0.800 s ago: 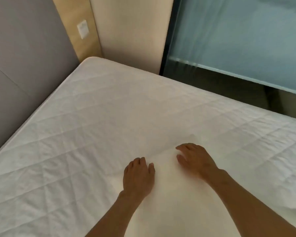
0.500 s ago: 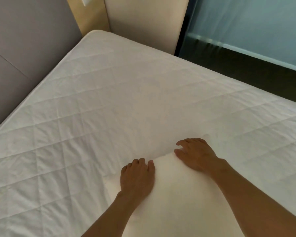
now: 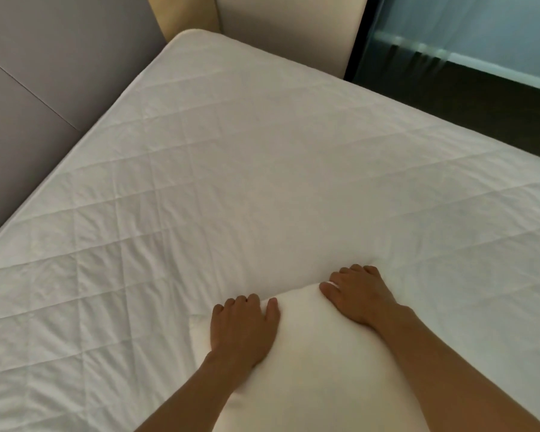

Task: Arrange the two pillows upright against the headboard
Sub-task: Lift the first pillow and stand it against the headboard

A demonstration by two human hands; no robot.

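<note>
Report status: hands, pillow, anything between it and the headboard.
Both hands, left and right, gripping the far edge of one pillow. Pillow lying on mattress, clear of grey headboard. Second pillow unseen; path clear.

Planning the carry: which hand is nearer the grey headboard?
Left. The left hand grips the pillow on the side toward the headboard; the right hand holds the pillow's far side, further from it.
</note>
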